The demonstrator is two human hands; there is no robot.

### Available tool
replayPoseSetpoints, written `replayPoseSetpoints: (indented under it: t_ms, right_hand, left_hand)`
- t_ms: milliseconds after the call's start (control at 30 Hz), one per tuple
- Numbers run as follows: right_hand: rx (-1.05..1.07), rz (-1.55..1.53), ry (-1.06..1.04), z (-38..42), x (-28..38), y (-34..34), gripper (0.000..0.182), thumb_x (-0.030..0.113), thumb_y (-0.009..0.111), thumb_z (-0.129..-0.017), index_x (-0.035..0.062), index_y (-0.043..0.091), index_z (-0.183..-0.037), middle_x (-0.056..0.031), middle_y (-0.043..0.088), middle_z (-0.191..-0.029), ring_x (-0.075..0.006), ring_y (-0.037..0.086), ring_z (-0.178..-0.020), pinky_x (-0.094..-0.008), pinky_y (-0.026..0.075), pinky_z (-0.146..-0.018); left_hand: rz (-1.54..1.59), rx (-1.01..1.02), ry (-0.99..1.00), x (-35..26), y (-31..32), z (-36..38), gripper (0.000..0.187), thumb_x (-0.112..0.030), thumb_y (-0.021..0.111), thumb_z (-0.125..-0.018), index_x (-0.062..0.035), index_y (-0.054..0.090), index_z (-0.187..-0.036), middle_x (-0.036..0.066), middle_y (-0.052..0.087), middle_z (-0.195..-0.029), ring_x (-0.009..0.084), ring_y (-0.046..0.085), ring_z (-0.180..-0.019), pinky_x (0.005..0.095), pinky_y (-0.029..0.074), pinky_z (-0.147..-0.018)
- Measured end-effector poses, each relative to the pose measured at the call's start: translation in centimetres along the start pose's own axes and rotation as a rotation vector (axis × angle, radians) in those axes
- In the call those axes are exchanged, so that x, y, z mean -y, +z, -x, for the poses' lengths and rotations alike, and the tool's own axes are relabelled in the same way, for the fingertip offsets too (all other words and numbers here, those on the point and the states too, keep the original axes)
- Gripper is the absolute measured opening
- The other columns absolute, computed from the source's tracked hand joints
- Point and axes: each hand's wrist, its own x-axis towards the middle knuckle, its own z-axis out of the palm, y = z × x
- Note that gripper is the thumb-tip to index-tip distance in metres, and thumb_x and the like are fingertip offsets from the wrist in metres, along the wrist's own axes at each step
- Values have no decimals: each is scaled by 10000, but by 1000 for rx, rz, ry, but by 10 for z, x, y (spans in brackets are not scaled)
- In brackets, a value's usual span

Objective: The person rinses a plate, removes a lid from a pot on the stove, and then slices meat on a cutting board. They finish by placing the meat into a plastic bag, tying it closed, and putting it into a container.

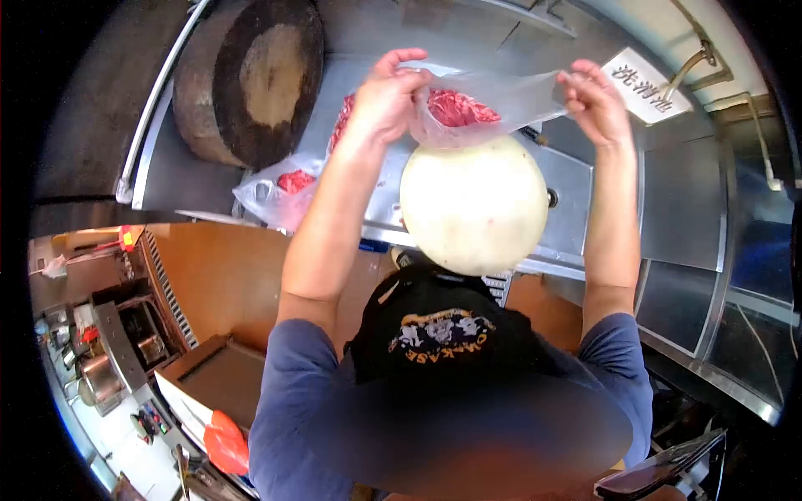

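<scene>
A clear plastic bag (522,92) is stretched sideways between my two hands. My left hand (388,96) is closed on its left end, thumb and forefinger pinching the film. At the other end, the fingertips of my right hand (597,104) pinch the bag's edge. Sliced red meat (461,108) shows at the left part of this bag, close to my left hand. Below the bag lies a round, pale cutting board (474,204). More red meat (341,125) is partly hidden behind my left forearm. A second plastic bag (259,194) with red meat inside rests left of that arm.
A thick round wooden chopping block (251,79) stands at the left on the metal counter. Right of the board is a sink basin (572,188) with a drain. A tap (693,67) and a sign (643,83) with Chinese characters are at the upper right.
</scene>
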Motion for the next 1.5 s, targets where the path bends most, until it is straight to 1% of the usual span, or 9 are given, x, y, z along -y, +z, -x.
replayPoseSetpoints:
  t_ms: [100,333,533,633,767,933,1133,1333,1500]
  right_hand:
    - [121,-15,-151,25,-1,-5,245,58,562,-960,70,538,-1203,-162,669,-1163,-188,669,-1007,-263,554,-700]
    - [236,318,203,75,-64,25,298,10,467,-951,68,508,-1240,-108,632,-1260,-187,658,-1060,-263,550,-697]
    - [487,439,64,86,-97,29,468,-122,311,-873,78,483,-1260,-99,527,-1418,-195,647,-1123,-273,553,-718]
    - [550,489,53,78,-144,47,515,-136,373,-866,91,480,-1316,-94,611,-1319,-193,660,-1103,-273,541,-773]
    - [627,888,-31,74,-156,81,535,-66,531,-861,111,481,-1363,-99,690,-1101,-182,676,-1014,-297,525,-815]
    - [684,542,139,68,-166,85,533,25,652,-853,103,490,-1354,-76,667,-962,-157,652,-901,-289,520,-796]
    - [447,495,542,74,-147,-8,290,133,702,-886,35,609,-1142,-26,674,-932,-102,622,-822,-240,493,-726]
    - [601,974,314,75,-140,-14,216,247,737,-874,40,682,-849,19,631,-735,-117,545,-666,-304,451,-627]
    - [266,559,621,69,-162,-53,215,305,724,-875,112,671,-795,51,499,-624,-68,389,-532,-241,302,-480]
  left_hand:
    - [-120,-96,8,2,8,40,367,61,608,-866,-15,525,-1215,70,670,-924,124,599,-770,266,493,-715]
    - [-290,-98,-1,114,26,92,317,90,594,-859,-28,530,-1147,40,681,-917,118,643,-877,236,490,-821]
    - [-423,-152,112,142,26,122,248,76,459,-922,-30,497,-1143,91,700,-1037,121,636,-823,243,495,-774]
    - [-194,-125,30,148,22,131,280,71,467,-926,-73,466,-1166,79,698,-1023,89,590,-641,215,483,-580]
    - [77,-77,-25,154,20,142,258,17,548,-960,-80,467,-1185,156,683,-1148,116,612,-707,247,508,-644]
    - [248,-98,12,134,16,148,292,-8,608,-936,-84,473,-1183,115,681,-1033,169,669,-801,323,573,-752]
    - [39,-469,-120,155,-40,147,316,-13,671,-870,-48,522,-1146,32,640,-889,130,637,-757,279,552,-674]
    - [-1053,-122,-458,103,3,147,257,-312,750,-869,-83,663,-794,-48,613,-707,58,497,-602,247,410,-538]
    - [119,-332,-355,155,-32,128,227,-209,654,-931,-132,548,-745,-46,420,-593,114,387,-539,304,411,-591]
